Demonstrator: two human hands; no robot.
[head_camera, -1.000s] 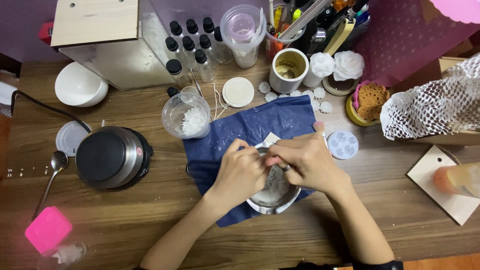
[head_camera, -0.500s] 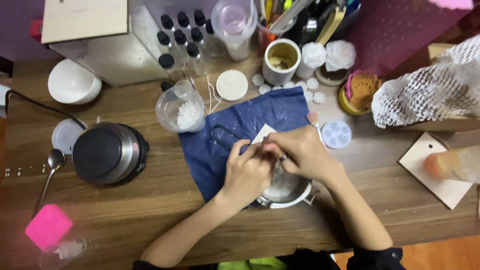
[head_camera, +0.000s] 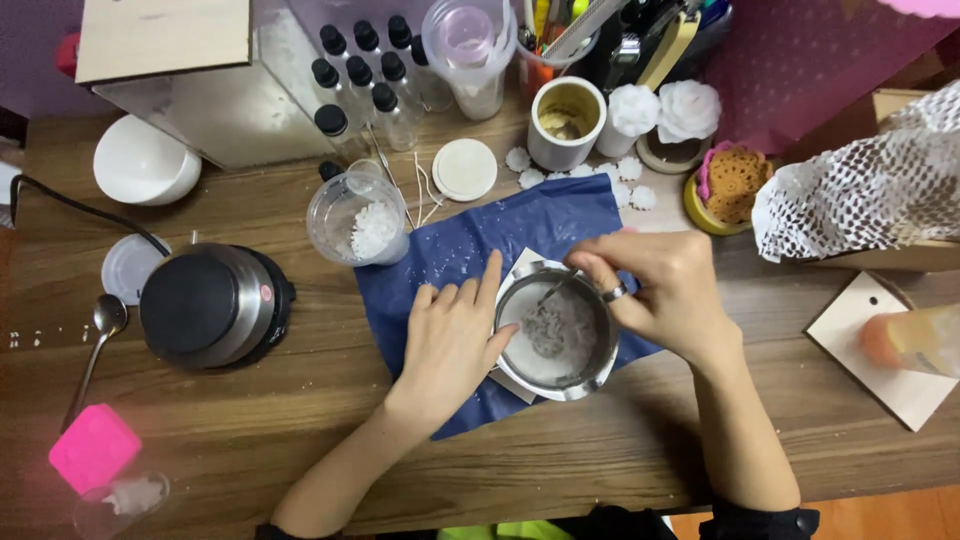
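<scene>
A round steel pot of greyish flakes (head_camera: 556, 330) on the blue cloth (head_camera: 470, 250) is steadied by the flat, open left hand (head_camera: 452, 340). A thin metal stirrer (head_camera: 552, 291) is pinched by the right hand (head_camera: 660, 295). Flakes could be flicked out if stirred hard.

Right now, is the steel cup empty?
No. The steel cup stands upright holding pale flaky material, which covers its bottom; the right hand reaches in.

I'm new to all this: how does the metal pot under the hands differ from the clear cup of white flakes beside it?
The metal pot is opaque steel, low and wide; the clear cup is see-through and looks narrower. The pot sits on the blue cloth, touched by the left hand while the right hand works inside; the cup stands untouched at the cloth's edge. Both are open-topped and hold pale material.
</scene>
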